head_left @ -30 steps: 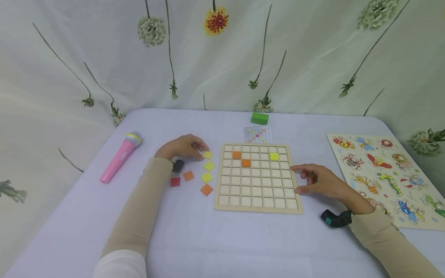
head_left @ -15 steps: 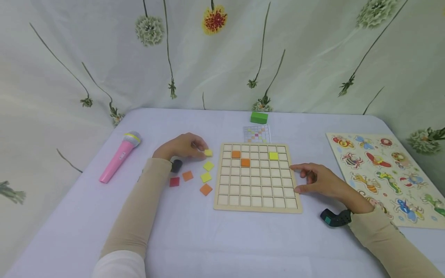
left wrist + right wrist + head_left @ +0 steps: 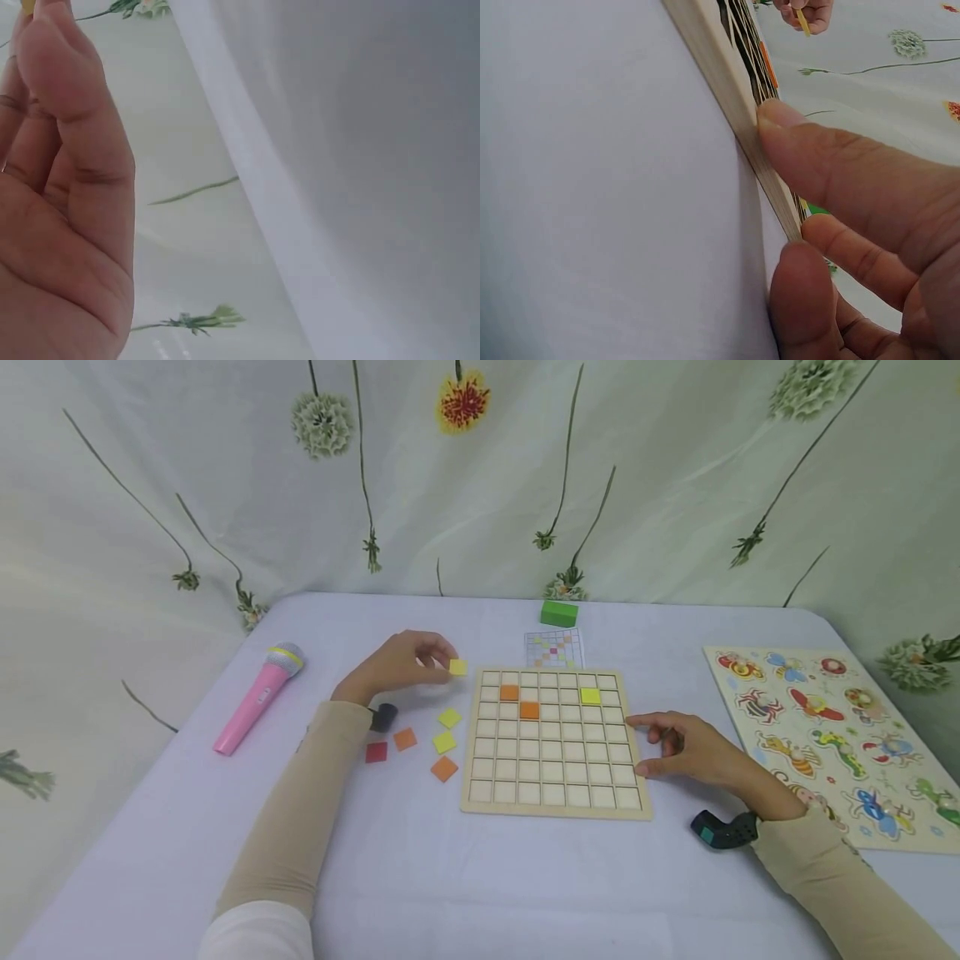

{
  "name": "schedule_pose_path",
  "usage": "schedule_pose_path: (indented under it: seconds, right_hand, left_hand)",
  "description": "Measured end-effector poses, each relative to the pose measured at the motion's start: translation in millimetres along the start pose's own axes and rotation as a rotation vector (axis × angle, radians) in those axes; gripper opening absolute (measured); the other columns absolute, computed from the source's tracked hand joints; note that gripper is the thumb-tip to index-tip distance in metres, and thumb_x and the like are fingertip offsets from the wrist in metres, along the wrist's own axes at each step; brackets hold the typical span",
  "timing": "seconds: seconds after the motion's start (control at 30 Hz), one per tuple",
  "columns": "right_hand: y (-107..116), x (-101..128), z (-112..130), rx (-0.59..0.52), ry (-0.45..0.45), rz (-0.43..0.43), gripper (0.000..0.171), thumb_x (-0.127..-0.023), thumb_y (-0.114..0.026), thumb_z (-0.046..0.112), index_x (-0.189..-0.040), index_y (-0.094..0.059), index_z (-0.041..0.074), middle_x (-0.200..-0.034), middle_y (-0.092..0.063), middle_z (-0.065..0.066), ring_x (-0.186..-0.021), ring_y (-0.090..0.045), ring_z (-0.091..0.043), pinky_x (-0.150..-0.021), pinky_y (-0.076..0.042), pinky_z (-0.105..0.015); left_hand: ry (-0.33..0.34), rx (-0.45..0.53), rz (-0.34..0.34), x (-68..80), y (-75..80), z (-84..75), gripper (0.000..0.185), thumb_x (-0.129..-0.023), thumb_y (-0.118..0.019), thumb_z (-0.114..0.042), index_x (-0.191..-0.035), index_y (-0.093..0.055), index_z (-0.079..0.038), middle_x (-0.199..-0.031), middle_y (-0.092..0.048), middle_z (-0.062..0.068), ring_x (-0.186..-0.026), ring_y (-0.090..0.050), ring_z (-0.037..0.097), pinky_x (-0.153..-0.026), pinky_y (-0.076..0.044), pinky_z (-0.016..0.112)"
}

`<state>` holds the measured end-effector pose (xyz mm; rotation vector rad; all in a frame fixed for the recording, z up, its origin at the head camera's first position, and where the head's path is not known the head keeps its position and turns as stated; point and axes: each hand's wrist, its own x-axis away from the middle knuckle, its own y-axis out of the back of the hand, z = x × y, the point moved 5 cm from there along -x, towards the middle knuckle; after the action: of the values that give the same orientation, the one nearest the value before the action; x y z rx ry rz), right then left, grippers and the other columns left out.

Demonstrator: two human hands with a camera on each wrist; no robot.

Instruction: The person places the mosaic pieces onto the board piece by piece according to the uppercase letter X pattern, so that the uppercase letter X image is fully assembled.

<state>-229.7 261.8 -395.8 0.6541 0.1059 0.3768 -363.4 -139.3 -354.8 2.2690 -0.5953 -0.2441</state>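
Left hand (image 3: 401, 664) pinches yellow tile (image 3: 457, 667), lifted off table, just beside grid board (image 3: 555, 806) far-left corner. Board lies right of tile. Right hand (image 3: 693, 752) fingers loosely bent, touching board's right edge.

The grid board (image 3: 556, 742) is laid flat at the middle of the tabletop (image 3: 420, 877). Three tiles are seated in its far rows. Loose tiles (image 3: 444, 742) are scattered just left of the board, and further left, well apart, a toy microphone (image 3: 259, 696) is laid down. Behind the board a pattern card (image 3: 555, 649) is placed, and behind that a small block (image 3: 559, 613). Off to the right, an animal puzzle board (image 3: 832, 735) is spread out. The left hand (image 3: 397, 667) is held above the board's far left corner with one tile (image 3: 457, 667) pinched; the right hand (image 3: 693, 752) is rested against the board's right edge.
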Motion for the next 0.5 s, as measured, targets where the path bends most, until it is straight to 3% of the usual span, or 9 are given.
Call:
schedule_pose_path:
  seconds: [0.5]
  right_hand:
    - [0, 0, -1, 0.021, -0.022, -0.003, 0.069, -0.085, -0.091, 0.007, -0.144, -0.060, -0.010, -0.105, -0.054, -0.008, -0.079, -0.047, -0.016, -0.068, -0.040, -0.027]
  left_hand:
    - [-0.140, 0.055, -0.053, 1.3, -9.6, -38.8, 0.026, -0.091, -0.086, -0.012, -0.115, -0.077, -0.008, -0.108, -0.075, 0.007, -0.092, -0.064, 0.025, -0.093, -0.052, 0.044]
